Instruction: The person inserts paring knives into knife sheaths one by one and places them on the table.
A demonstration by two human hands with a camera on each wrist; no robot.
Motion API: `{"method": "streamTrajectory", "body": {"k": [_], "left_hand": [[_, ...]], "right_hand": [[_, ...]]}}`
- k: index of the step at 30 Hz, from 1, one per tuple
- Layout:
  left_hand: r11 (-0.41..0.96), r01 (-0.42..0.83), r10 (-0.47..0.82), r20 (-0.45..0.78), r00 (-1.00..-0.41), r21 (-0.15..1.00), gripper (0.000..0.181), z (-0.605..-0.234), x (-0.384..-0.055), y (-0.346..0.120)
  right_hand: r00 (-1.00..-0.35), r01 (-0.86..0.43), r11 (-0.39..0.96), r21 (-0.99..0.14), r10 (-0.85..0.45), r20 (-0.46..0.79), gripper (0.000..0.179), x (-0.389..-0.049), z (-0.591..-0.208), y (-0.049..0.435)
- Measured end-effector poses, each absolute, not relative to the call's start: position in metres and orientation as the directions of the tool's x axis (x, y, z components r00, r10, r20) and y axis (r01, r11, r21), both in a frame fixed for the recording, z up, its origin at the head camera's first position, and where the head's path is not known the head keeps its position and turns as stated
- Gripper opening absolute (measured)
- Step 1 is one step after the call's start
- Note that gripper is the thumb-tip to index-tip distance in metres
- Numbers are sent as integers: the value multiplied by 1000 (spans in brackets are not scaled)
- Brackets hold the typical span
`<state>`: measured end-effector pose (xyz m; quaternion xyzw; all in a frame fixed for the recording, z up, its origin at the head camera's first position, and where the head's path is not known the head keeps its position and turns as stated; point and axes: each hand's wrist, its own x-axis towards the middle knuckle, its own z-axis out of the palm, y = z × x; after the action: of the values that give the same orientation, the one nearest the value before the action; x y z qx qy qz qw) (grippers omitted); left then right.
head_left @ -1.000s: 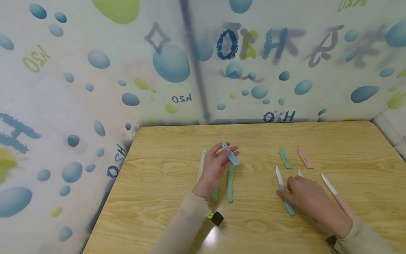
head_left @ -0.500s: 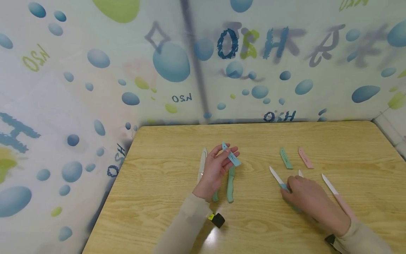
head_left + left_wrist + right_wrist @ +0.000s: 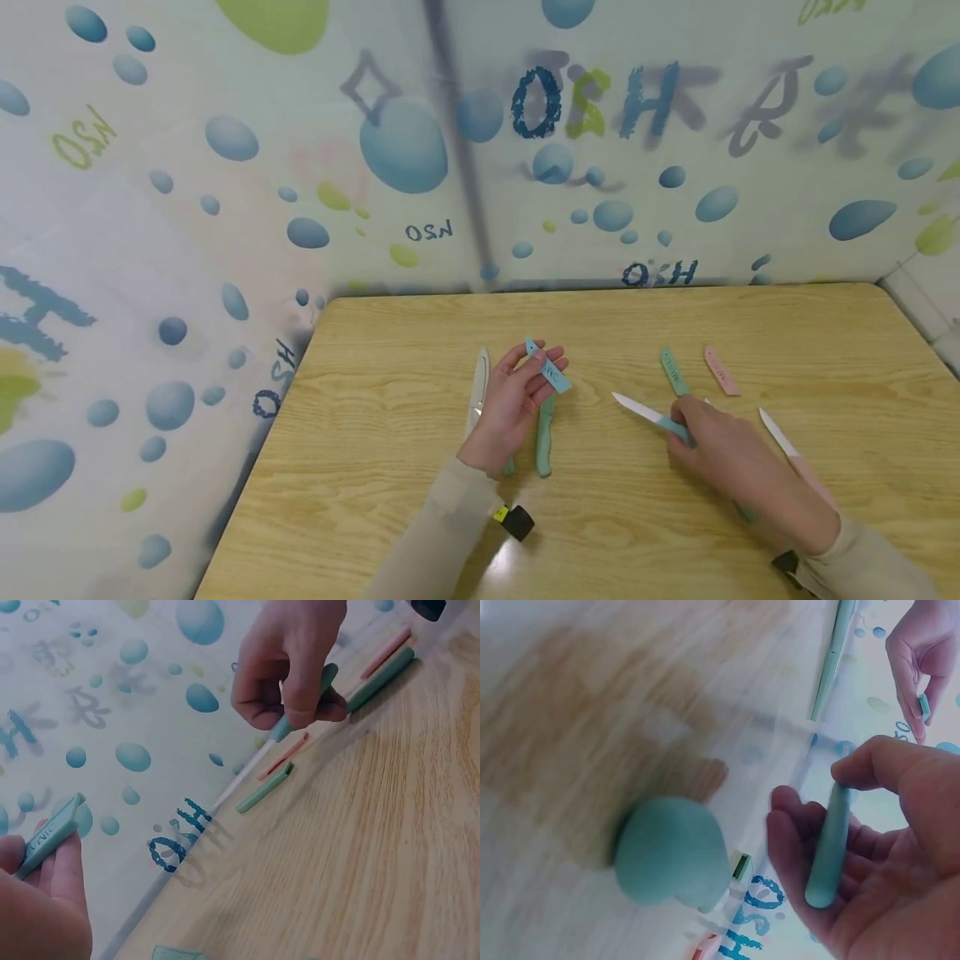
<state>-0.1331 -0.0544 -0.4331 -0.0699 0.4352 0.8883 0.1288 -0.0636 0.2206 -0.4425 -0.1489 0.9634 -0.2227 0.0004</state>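
Observation:
My left hand holds up a light blue blade sheath, pinched between thumb and fingers; lettering shows on it in the left wrist view. My right hand grips a paring knife by its blue handle, its white blade pointing left toward the left hand. In the right wrist view, that handle lies across the curled fingers under the thumb. A green-handled knife lies mostly hidden beneath the right hand. Right of it rests a pink-handled knife, partly covered by the forearm.
A green sheath and a pink sheath lie behind the right hand. Near the left hand are a silvery blade and a green-handled knife, partly hidden. A patterned wall borders the wooden table.
The right hand has picked up the blue-handled knife, whose blade has swung from pointing away to pointing left. The left hand keeps the blue sheath nearly still.

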Motion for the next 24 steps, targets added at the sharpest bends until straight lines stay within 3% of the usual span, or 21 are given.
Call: {"method": "streamTrajectory", "body": {"k": [6, 12, 24], "left_hand": [[-603, -297, 166, -248, -954, 741, 30, -434, -134, -54], [-614, -298, 165, -250, -954, 731, 25, -434, -134, -54], [-629, -306, 133, -289, -948, 715, 34, -435, -130, -52]], "right_hand": [[-955, -285, 823, -491, -286, 75, 18, -64, -443, 218], [-965, -227, 826, -516, -262, 4, 23, -65, -438, 216], [-928, -370, 815, -446, -346, 138, 13, -67, -436, 209]]}}
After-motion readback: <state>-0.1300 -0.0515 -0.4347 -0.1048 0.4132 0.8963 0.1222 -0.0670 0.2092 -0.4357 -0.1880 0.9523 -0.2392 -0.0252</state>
